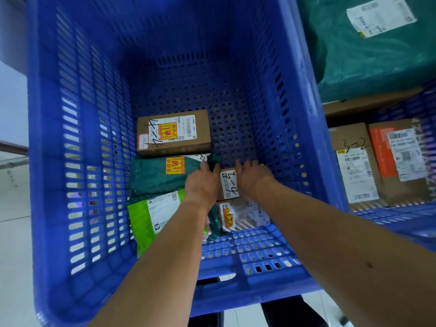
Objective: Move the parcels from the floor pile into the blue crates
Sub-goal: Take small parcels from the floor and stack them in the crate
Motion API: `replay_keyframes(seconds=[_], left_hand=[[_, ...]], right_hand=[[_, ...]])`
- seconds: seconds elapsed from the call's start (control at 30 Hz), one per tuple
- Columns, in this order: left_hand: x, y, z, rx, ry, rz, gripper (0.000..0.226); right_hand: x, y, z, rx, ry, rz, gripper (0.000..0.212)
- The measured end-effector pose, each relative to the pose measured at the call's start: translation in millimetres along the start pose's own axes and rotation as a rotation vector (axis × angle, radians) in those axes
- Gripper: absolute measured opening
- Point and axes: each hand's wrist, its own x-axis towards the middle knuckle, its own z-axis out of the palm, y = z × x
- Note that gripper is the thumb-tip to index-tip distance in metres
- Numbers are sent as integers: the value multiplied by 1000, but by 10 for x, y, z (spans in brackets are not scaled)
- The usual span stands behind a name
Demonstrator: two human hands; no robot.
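A large blue perforated plastic crate (77, 161) fills most of the view from above, and both bare forearms reach down into it. Low on its floor, the left hand (203, 182) and the right hand (253, 178) flank a small brown cardboard box with a white label marked "2-4" (228, 184). Each hand lies along one side of the box with its fingers stretched forward and fairly straight rather than curled around it. The right hand covers the box's right edge, and how firmly either palm presses on it cannot be told. Just nearer the camera, touching that box, sits another small tape-wrapped cardboard box with a yellow and red sticker (238, 214). Left of the hands lies a dark green plastic mailer bag with a yellow fragile sticker (155, 175), the left hand's fingers resting at its right end. A bright green plastic mailer with a white label (144, 220) lies nearer the camera beside it. Beyond the dark bag sits a flat brown cardboard box with a printed label and black handwriting (173, 133). To the right stands a second blue crate (401, 218), holding a brown carton marked "3-2" (354, 166) next to an orange and brown carton (398, 156), with a teal plastic parcel bag (370, 62) above them.
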Motion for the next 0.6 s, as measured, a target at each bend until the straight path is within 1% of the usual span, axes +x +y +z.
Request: replay_keyframes(seconds=[0.13, 0.23, 0.43, 0.53, 0.6], left_hand=[[-154, -145, -110, -136, -67, 62, 79], [-376, -208, -282, -119, -60, 86, 81], [-974, -302, -720, -178, -31, 130, 68], [-1295, -406, -958, -195, 0, 138, 62], [-1531, -504, -1097, -208, 7, 124, 60]], right_hand=[[-206, 4, -129, 36, -7, -5, 87], [-458, -1, -246, 66, 11, -13, 80], [-1080, -73, -606, 114, 63, -44, 72], [-1408, -98, -854, 154, 118, -36, 61], [-1665, -135, -988, 172, 159, -37, 60]])
